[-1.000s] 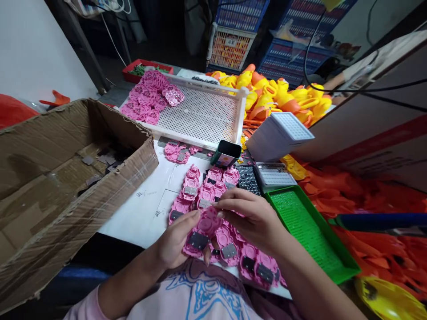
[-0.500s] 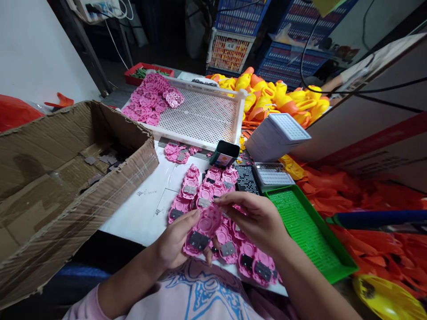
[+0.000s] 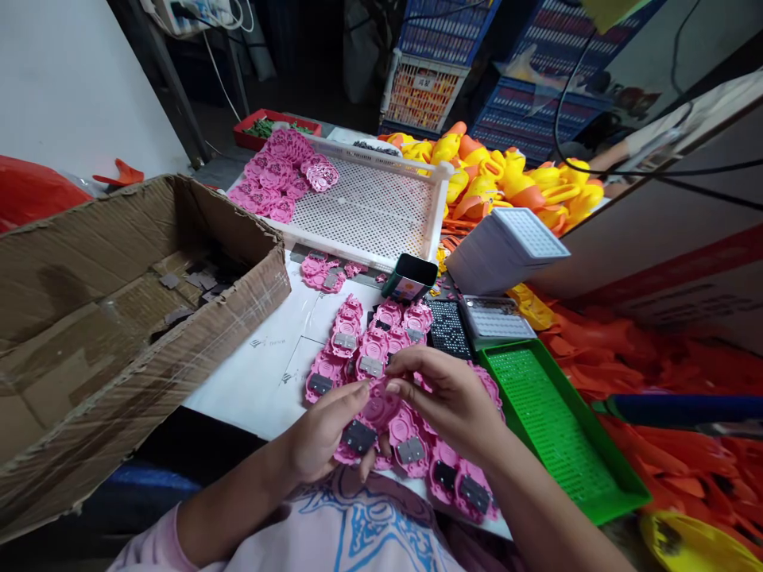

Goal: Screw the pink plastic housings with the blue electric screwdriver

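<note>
My left hand (image 3: 315,435) grips a pink plastic shell (image 3: 380,410) by its left side, with fingers curled beneath it. A dark rectangular plate (image 3: 358,437) sits at the shell's near end. Over the upper right edge of that shell, my right hand (image 3: 456,393) has thumb and forefinger pinched close together. Whatever those fingertips hold, if anything, is too small to make out. Around and under both hands lie several more pink shells (image 3: 371,349) in rows on the white tabletop, fitted with grey or black plates. My right hand partly hides some of them.
A cardboard box (image 3: 238,310) with dark pieces stands left. Beyond are a white mesh tray (image 3: 369,206) with pink parts and a dark green cup (image 3: 411,276). Right are a black perforated tray (image 3: 448,327), stacked white trays (image 3: 504,250) and a green tray (image 3: 554,429).
My right thumb and fingertips have come down nearer the held shell's upper edge. The shell now looks more tilted in my left hand. The whole view has shifted slightly.
</note>
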Available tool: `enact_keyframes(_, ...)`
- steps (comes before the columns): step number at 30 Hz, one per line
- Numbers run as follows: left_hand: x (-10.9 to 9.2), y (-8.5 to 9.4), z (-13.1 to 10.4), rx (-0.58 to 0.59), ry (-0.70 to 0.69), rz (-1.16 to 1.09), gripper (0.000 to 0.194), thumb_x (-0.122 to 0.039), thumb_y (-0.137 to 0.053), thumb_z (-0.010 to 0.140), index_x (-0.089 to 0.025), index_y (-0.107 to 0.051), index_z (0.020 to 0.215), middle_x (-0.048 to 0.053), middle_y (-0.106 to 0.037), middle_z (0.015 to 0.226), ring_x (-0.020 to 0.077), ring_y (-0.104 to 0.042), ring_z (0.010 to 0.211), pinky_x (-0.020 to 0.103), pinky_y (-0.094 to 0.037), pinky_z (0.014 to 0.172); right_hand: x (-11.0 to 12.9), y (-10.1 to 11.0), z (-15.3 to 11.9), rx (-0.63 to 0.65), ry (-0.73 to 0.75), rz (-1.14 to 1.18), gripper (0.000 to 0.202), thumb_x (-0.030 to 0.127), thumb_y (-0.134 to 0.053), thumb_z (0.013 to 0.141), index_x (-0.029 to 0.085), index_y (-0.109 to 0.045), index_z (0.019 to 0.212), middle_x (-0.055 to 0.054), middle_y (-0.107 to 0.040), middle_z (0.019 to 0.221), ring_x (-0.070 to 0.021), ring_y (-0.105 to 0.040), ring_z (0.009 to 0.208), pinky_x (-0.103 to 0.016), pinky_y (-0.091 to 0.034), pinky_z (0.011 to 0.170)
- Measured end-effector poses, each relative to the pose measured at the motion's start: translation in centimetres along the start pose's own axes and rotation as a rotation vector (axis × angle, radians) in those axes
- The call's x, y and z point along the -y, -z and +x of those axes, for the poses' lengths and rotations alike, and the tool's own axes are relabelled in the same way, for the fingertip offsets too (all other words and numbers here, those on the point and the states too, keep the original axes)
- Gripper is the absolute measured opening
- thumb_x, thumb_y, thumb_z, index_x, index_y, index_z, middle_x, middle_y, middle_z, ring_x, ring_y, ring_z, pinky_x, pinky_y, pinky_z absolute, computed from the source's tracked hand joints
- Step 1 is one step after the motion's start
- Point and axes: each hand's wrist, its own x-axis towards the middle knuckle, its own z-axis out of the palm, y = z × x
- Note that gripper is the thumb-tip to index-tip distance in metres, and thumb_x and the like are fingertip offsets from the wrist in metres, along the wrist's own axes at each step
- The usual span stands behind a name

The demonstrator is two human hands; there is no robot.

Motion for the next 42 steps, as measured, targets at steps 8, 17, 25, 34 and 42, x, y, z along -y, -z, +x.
enact_keyframes(8,0.4,0.5,-0.2,0.007,-0.038,0.052,0.042,-0.056,-0.056,0.085,-0.014,-0.062,0.087,0.002,-0.062,0.061,0.0089,-0.049,0.038,0.020,-0.036,0.041,0.0,-0.1,0.2,0.017,0.058,-0.098,0.006,0.021,-0.060,0.087,0.019,-0.060,0.081,-0.001,-0.066,0.072,-0.0110,-0.061,0.064,-0.025,-0.050,0.058)
enact_keyframes(17,-1.0,0.8,-1.8,-0.118,-0.338,0.625,0.039,-0.042,-0.041,0.097,-0.021,-0.065,0.121,0.008,-0.061,0.125,0.0228,-0.053,0.115,0.031,-0.037,0.103,0.3,-0.5,0.9,0.177,0.210,-0.288,0.012,0.012,-0.047,0.093,0.016,-0.057,0.100,-0.009,-0.065,0.089,-0.0161,-0.061,0.082,-0.029,-0.055,0.070)
enact_keyframes(25,-1.3,1.7,-2.9,-0.016,-0.373,0.654,0.039,-0.039,-0.041,0.098,-0.020,-0.066,0.120,0.008,-0.063,0.120,0.0235,-0.054,0.114,0.032,-0.036,0.104,2.0,0.1,2.1,0.394,0.256,-0.208,0.012,0.013,-0.048,0.092,0.015,-0.056,0.083,-0.006,-0.057,0.076,-0.0134,-0.052,0.070,-0.026,-0.049,0.061)
enact_keyframes(34,-0.3,4.6,-2.5,-0.135,-0.254,0.084,0.048,-0.051,-0.051,0.090,-0.013,-0.060,0.118,0.004,-0.064,0.067,0.0087,-0.047,0.040,0.021,-0.035,0.039,-1.8,-0.4,9.2,0.462,-0.017,-0.144,0.034,0.040,-0.068,0.081,0.016,-0.063,0.104,-0.006,-0.069,0.090,-0.0145,-0.062,0.075,-0.027,-0.052,0.067)
enact_keyframes(42,-1.1,6.6,-2.8,-0.232,-0.401,0.002,0.041,-0.049,-0.055,0.088,-0.010,-0.064,0.099,0.006,-0.064,0.065,0.0096,-0.049,0.041,0.021,-0.036,0.040,-10.9,-4.6,18.1,0.439,-0.293,-0.855,0.023,0.022,-0.053,0.092,0.015,-0.063,0.111,-0.013,-0.066,0.111,-0.0205,-0.063,0.100,-0.036,-0.051,0.088)
